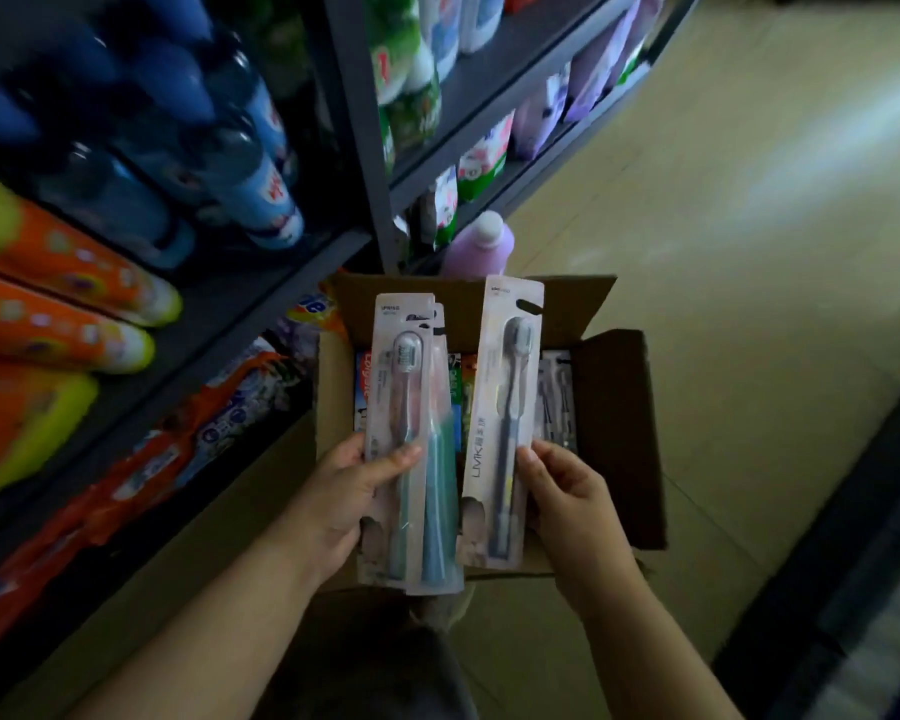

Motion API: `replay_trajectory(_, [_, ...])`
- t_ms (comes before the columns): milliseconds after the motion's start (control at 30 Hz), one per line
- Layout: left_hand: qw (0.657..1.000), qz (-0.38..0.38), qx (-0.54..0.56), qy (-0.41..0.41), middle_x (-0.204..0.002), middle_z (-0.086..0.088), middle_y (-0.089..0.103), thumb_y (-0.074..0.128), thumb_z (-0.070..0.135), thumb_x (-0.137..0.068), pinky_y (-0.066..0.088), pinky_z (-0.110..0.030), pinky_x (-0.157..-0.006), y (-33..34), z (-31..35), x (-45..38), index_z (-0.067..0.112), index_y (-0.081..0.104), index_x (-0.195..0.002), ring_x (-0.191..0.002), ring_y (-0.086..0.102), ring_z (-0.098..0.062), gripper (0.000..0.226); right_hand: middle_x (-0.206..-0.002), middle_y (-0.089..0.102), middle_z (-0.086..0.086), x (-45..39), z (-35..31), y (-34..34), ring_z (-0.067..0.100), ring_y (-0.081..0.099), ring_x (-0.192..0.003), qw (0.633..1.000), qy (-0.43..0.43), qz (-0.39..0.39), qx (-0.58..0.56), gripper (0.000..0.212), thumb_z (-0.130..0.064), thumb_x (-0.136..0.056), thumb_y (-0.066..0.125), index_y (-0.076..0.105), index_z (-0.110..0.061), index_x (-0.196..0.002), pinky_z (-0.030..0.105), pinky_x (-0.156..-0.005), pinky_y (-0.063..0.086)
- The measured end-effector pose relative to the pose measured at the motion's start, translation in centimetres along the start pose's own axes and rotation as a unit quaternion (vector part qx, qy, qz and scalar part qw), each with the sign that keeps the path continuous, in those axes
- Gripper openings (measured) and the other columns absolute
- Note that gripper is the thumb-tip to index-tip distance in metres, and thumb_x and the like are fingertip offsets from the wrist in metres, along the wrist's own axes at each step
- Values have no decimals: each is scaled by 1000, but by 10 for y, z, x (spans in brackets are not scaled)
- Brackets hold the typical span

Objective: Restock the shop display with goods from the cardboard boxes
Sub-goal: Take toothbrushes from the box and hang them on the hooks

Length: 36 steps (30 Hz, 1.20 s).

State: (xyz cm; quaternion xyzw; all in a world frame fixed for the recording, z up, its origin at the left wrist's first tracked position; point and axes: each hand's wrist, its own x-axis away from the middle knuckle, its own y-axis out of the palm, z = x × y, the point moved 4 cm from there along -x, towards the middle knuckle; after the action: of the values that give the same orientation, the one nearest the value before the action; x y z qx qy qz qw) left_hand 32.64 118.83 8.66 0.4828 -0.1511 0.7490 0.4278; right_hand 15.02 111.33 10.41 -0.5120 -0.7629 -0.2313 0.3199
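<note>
Holding now: two overlapped carded packs with green-handled toothbrushes (411, 449), gripped low by left hand (349, 485), thumb across the front; one carded pack with dark-blue toothbrush (505, 423), pinched at its edge by right hand (567, 491).
Fingers: curled round packs on both sides.
Position: above open brown cardboard box (614, 439) on floor, beside dark metal shelves (365, 148).
Slip risk: rear left pack sliding free, only overlapped.
Drop risk: light pinch on right, falling back into box.
Snag risk: box flaps, crowded bottles (250, 163).
</note>
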Motion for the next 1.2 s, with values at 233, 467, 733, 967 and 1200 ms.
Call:
replay_trajectory(233, [997,-77,-4,13,-110,-10,71,74,23,-73,47,-50,-95,-16,44,89,19,65,-116,-108,64,-30,45,-94,72,9,79,-38,35,25,71,-85,1000,-2,-18,-9,24,-30,-92,53,69,-15,-102,39,-71,58])
replay_trajectory(467, [997,-80,4,16,-114,-12,69,77,21,-74,46,-49,-98,-25,31,98,16,63,-120,-109,65,-29,48,-93,74,10,91,-17,59,23,70,-83,999,7,-7,-32,22,-22,-97,50,69,-11,-101,31,-65,56])
replay_trajectory(733, [1000,20,-12,18,-89,-10,75,65,2,-81,57,-27,-59,-30,-14,47,9,62,-107,-79,73,-22,26,-92,74,11,45,46,50,22,69,-84,997,69,-12,-31,22,-21,-98,50,69,-9,-99,39,-77,57])
replay_trajectory(967, [994,95,-55,-2,-88,-10,66,64,4,-85,47,-31,-61,-23,-50,-30,15,60,-96,-77,63,-22,15,-96,70,13,-57,121,-13,23,67,-86,984,151,87,42,20,-26,-99,50,66,-15,-99,42,-74,57])
replay_trajectory(1200, [990,108,-87,-27,-89,-7,68,65,12,-85,49,-34,-65,-29,-97,-124,23,60,-93,-84,64,-24,15,-125,56,11,-180,196,-61,29,54,-115,942,245,132,188,33,-15,-102,40,51,-15,-133,41,-99,46])
